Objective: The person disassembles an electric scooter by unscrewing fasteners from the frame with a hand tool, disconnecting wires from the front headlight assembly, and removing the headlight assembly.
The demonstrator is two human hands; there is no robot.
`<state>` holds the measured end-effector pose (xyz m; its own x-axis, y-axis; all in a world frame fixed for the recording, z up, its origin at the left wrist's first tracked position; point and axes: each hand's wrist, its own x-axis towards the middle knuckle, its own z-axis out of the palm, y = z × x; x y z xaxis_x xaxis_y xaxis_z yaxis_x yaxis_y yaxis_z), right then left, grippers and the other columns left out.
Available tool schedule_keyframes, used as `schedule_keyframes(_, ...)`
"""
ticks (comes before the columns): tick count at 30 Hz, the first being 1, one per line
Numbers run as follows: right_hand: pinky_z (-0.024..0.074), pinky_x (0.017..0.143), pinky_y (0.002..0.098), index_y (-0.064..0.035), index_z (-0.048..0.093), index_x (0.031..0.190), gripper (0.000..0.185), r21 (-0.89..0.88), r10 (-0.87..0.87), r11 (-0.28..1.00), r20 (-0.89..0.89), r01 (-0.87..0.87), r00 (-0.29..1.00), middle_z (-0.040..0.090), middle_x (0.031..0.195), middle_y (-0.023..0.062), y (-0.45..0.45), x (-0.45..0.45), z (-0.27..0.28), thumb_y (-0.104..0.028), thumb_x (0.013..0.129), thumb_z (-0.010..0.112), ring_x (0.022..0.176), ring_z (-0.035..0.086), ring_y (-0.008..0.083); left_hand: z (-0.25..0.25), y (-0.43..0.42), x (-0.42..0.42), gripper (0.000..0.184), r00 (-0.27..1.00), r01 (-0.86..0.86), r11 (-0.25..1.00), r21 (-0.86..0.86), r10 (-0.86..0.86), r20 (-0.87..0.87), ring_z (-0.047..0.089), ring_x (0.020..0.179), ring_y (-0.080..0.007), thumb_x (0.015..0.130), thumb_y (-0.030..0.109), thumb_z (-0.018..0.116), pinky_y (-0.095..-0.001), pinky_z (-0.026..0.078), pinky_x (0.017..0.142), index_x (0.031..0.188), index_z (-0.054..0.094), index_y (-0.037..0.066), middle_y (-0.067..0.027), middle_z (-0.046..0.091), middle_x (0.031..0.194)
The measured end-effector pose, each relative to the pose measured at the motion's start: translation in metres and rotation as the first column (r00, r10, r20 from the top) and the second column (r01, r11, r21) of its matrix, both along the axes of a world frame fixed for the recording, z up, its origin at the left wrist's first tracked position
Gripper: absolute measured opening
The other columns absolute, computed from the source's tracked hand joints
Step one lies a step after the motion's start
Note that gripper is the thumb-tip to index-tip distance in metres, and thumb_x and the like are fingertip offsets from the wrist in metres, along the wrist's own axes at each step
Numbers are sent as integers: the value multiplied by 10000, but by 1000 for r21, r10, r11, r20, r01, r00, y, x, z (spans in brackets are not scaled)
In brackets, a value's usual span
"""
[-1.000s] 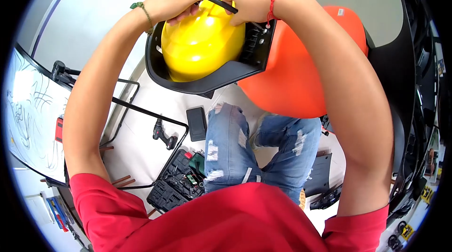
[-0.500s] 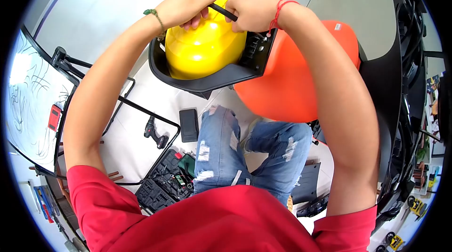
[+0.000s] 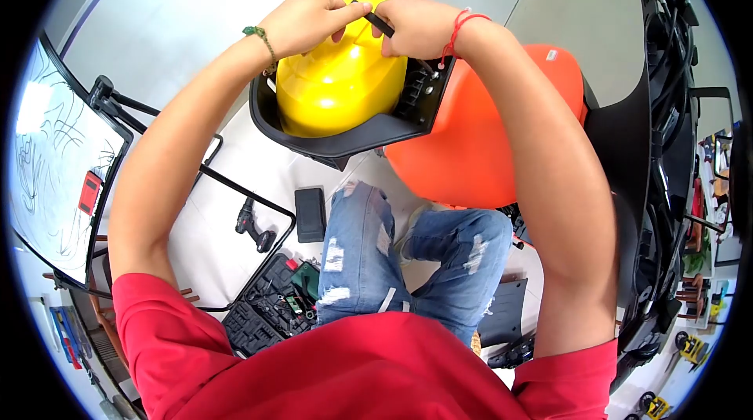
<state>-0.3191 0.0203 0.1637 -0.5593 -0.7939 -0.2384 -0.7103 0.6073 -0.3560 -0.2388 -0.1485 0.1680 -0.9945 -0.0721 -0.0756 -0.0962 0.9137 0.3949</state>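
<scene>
A glossy yellow dome (image 3: 337, 94) sits inside a black plastic housing (image 3: 345, 143). Above its upper part, a short black bar (image 3: 380, 25) runs between my two hands; I cannot make out its exact kind. My right hand (image 3: 422, 26) has its fingers wrapped round the lower end of the bar. My left hand (image 3: 312, 21) pinches at the bar's upper end with thumb and curled fingers, most of them hidden beneath the hand. Exposed screws show on the housing's right side, below my right wrist.
An orange chair seat (image 3: 478, 138) stands right of the housing. On the floor are a black drill (image 3: 252, 225), a black box (image 3: 310, 214) and an open tool case (image 3: 271, 302). A whiteboard (image 3: 59, 161) stands at left; black machine parts with cables (image 3: 659, 185) rise at right.
The whole view has shifted slightly, so the housing sits a little lower. My left fingers have curled in from the dome towards the bar's end. My right hand keeps its hold.
</scene>
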Motion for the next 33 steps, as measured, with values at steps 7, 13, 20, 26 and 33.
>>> schedule_keyframes(7, 517, 736, 364, -32, 634, 1019, 343, -58, 86, 993, -209, -100, 974, 654, 867, 147, 4, -8, -2, -209, 742, 735, 814, 641, 276, -8, -1, 4, 424, 950, 260, 909, 326, -180, -256, 551, 585, -98, 926, 384, 568, -238, 443, 535, 1172, 577, 39, -29, 549, 672)
schedule_keyframes(13, 520, 749, 366, -15, 629, 1030, 376, -106, 93, 987, -231, -120, 969, 656, 873, 152, 2, -10, -5, -180, 712, 745, 824, 644, 283, -7, -2, 3, 385, 878, 432, 856, 285, -326, -351, 541, 602, -76, 929, 315, 592, -223, 435, 534, 1181, 586, 24, -13, 539, 667)
schedule_keyframes(20, 508, 697, 354, -5, 633, 873, 266, -66, 124, 989, -144, -135, 982, 636, 790, 100, 2, -4, -3, -218, 738, 720, 732, 613, 241, -4, 3, -10, 658, 989, 17, 993, 115, 0, -145, 399, 294, -106, 939, 535, 482, -226, 359, 335, 599, 610, -14, -14, 447, 399)
schedule_keyframes(26, 512, 712, 344, -8, 658, 952, 320, -77, 130, 987, -136, -142, 982, 666, 846, 119, 4, -11, -3, -253, 755, 717, 779, 637, 246, -14, 1, -10, 454, 997, 57, 902, 428, -28, -75, 518, 471, -79, 955, 445, 497, -212, 442, 478, 880, 639, 20, -2, 530, 547)
schedule_keyframes(33, 510, 698, 345, -3, 642, 978, 310, -115, 122, 982, -207, -148, 971, 646, 819, 120, 3, -12, -1, -216, 763, 714, 745, 624, 251, -18, -17, -8, 367, 984, 162, 918, 363, -126, -122, 505, 473, -61, 949, 363, 553, -188, 408, 473, 952, 614, 1, 4, 522, 550)
